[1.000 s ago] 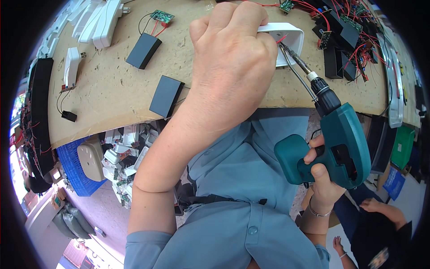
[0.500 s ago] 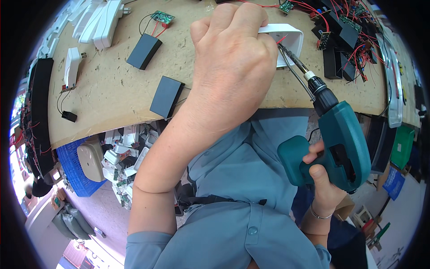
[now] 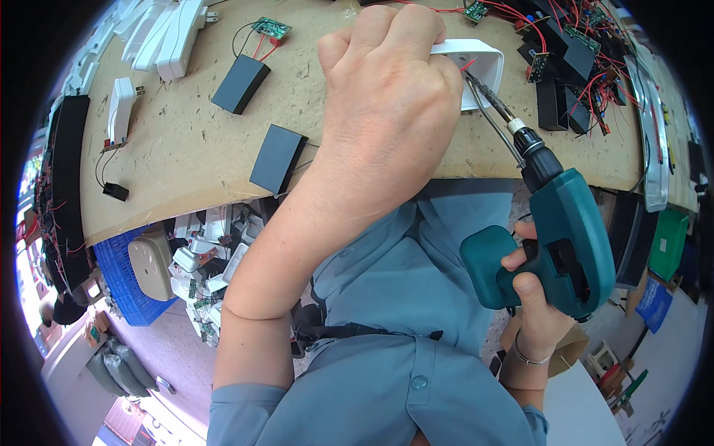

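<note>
My left hand (image 3: 390,111) is closed, knuckles up, on a white plastic housing (image 3: 487,67) above the table. Its fingertips are hidden behind the hand. A short red wire (image 3: 469,64) shows inside the housing's open end. My right hand (image 3: 537,305) wraps round the handle of a teal pistol-shaped soldering gun (image 3: 571,230), which points up and to the left. The gun's dark tip, with a thin metal feed tube beside it, reaches into the housing close to the red wire. Whether the tip touches anything cannot be made out.
Two black boxes (image 3: 241,84) (image 3: 278,158) lie left of my left arm, one wired to a green circuit board (image 3: 272,28). White plug adapters (image 3: 178,41) line the far left. Black cases with red wires (image 3: 565,59) crowd the far right. A blue crate (image 3: 126,275) stands below the table edge.
Both hands, the housing and the soldering gun stay almost in place. The fingers of my right hand have shifted slightly on the gun's handle.
</note>
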